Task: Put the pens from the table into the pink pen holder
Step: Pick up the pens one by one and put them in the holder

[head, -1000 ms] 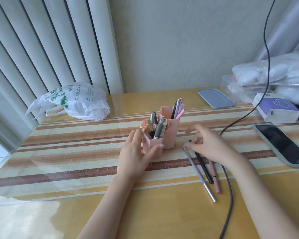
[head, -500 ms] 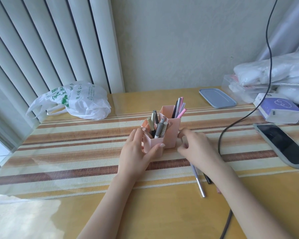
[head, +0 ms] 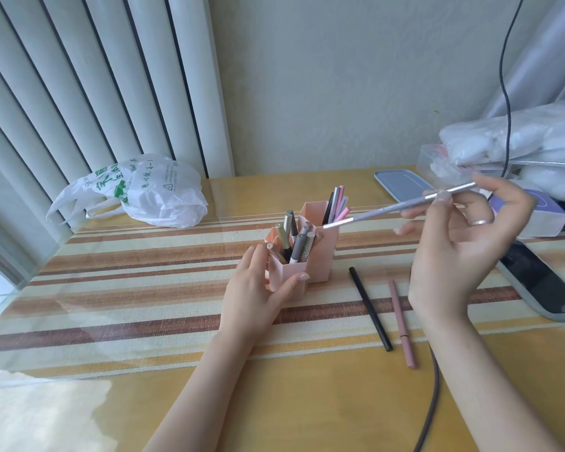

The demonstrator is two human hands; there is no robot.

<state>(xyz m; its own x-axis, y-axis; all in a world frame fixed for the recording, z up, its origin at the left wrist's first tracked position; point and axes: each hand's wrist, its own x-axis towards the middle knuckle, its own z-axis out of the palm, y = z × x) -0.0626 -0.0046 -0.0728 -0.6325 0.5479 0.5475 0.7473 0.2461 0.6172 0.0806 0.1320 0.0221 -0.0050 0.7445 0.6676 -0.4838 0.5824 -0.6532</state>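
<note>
Both hands busy, one low and one up in the air

Left hand point(head: 258, 295) sits low on the table point(head: 307, 402), palm turned inward, thumb and fingers wrapped around the front of the pink pen holder point(head: 320, 256), forearm running back toward the bottom edge. Right hand point(head: 463, 243) is raised off the table with the palm facing the camera, wrist bent back, fingertips pinching a slim silver-lilac pen point(head: 395, 207) near its far end; there's a ring on one finger.

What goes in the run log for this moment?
left hand: steadying pen holder | right hand: lilac pen held near holder | table: black pen, pink pen
</note>
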